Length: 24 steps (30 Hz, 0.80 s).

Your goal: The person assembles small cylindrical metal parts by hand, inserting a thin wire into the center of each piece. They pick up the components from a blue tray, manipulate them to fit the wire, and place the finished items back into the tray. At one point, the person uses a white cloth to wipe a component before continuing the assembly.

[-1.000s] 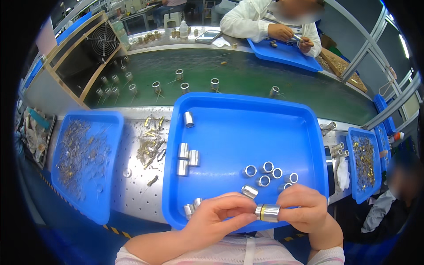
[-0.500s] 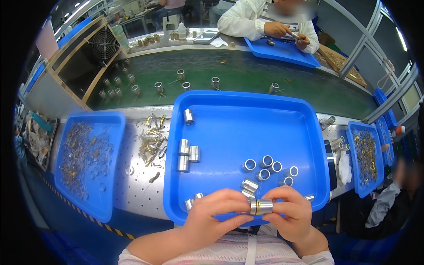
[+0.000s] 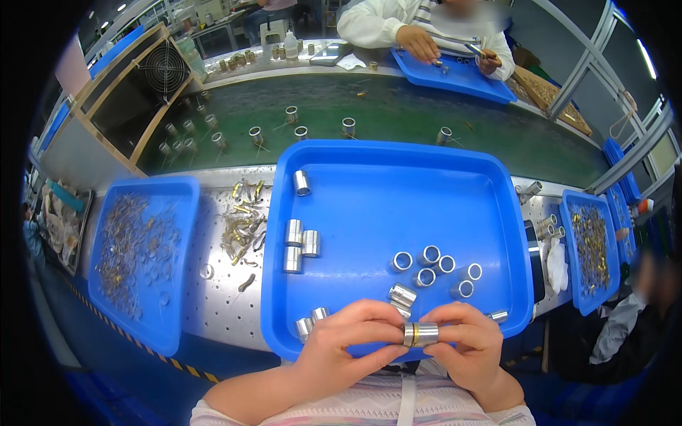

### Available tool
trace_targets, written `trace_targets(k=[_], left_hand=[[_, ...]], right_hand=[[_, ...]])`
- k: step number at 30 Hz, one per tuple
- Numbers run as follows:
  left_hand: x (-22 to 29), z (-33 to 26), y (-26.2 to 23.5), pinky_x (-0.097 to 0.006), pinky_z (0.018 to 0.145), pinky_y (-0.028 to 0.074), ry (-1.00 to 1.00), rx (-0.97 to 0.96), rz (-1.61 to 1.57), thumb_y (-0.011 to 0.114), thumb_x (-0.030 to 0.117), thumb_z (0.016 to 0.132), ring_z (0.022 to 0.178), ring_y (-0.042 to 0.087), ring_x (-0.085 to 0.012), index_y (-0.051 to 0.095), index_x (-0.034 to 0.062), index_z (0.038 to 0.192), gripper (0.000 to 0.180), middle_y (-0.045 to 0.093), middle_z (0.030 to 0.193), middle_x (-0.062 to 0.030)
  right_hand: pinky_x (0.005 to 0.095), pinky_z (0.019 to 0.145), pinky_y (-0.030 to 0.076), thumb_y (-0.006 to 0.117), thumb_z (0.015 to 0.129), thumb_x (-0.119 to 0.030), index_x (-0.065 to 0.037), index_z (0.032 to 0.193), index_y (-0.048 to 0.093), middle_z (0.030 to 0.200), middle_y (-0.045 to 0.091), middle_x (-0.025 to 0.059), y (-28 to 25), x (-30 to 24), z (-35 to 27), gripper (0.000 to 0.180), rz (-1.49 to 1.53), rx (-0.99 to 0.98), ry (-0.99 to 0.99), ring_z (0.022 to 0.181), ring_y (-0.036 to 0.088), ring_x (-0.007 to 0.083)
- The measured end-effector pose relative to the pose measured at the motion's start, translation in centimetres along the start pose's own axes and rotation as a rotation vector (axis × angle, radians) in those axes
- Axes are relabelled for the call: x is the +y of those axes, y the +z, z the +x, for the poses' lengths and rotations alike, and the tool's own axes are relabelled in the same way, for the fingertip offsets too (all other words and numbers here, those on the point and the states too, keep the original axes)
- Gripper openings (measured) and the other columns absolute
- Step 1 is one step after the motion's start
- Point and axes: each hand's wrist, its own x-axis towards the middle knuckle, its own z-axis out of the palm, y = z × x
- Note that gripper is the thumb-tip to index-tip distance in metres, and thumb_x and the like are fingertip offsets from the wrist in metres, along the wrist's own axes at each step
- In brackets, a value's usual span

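Beyond the perforated metal desk (image 3: 220, 305), a green belt (image 3: 398, 106) carries upright metal tubes (image 3: 348, 128). Above the near side of a large blue tray (image 3: 355, 206), the left hand (image 3: 344, 341) and right hand (image 3: 469, 344) grip 1 silver cylinder (image 3: 428, 334) with a yellowish band, fingers (image 3: 373, 331) closed on its opposite ends.

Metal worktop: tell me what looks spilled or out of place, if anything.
Brassy scraps lie loose on the worktop, left of the big blue tray; odd, since other loose bits sit in the smaller left tray.
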Motion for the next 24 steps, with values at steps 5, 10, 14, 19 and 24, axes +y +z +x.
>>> trace_targets(k=[5, 10, 14, 19, 24], left_hand=[[0.2, -0.1, -0.1, -0.028, 0.085, 0.046, -0.437, -0.008, -0.635, 0.064, -0.005, 0.080, 0.098, 0.056, -0.0159, 0.058, -0.0019, 0.103, 0.024, 0.056, 0.111, -0.0120], [0.2, 0.0, -0.3, -0.031, 0.092, 0.046, -0.569, -0.063, -0.691, 0.062, -0.008, 0.081, 0.104, 0.056, -0.0178, 0.053, -0.0016, 0.111, 0.033, 0.056, 0.112, -0.0127], [0.7, 0.1, -0.5, -0.033, 0.094, 0.046, -0.593, -0.081, -0.642, 0.067, -0.008, 0.076, 0.105, 0.057, -0.0197, 0.054, -0.0020, 0.111, 0.038, 0.057, 0.112, -0.0129], [0.3, -0.2, -0.6, -0.033, 0.094, 0.046, -0.537, -0.096, -0.657, 0.071, -0.008, 0.073, 0.104, 0.058, -0.0201, 0.055, -0.0023, 0.110, 0.040, 0.057, 0.113, -0.0134], [-0.2, -0.6, -0.5, -0.033, 0.094, 0.047, -0.520, -0.079, -0.686, 0.070, -0.008, 0.073, 0.104, 0.058, -0.0200, 0.056, -0.0021, 0.109, 0.039, 0.056, 0.114, -0.0140]], right_hand=[[0.0289, 0.067, 0.051, 0.079, 0.061, -0.002, -0.001, 0.085, 0.068, 0.096, 0.064, 0.0121, 0.3, 0.5, -0.1, 0.026, -0.155, 0.010, -0.226, 0.081, 0.063, 0.0242], [0.0304, 0.069, 0.054, 0.078, 0.060, -0.001, 0.001, 0.085, 0.067, 0.097, 0.064, 0.0131, 0.7, 0.6, -0.2, 0.028, -0.228, 0.001, -0.329, 0.083, 0.065, 0.0261], [0.0324, 0.073, 0.056, 0.077, 0.062, 0.001, 0.001, 0.082, 0.065, 0.100, 0.064, 0.0155, 0.8, 0.6, -0.3, 0.023, -0.227, -0.023, -0.308, 0.088, 0.066, 0.0284], [0.0328, 0.075, 0.056, 0.075, 0.067, 0.001, -0.003, 0.076, 0.063, 0.100, 0.065, 0.0158, 1.4, 0.6, -0.5, 0.016, -0.188, -0.040, -0.254, 0.088, 0.067, 0.0297], [0.0318, 0.074, 0.056, 0.073, 0.070, 0.001, -0.003, 0.076, 0.061, 0.100, 0.064, 0.0162, 1.4, 0.9, -0.7, 0.014, -0.200, -0.056, -0.245, 0.087, 0.067, 0.0289]])
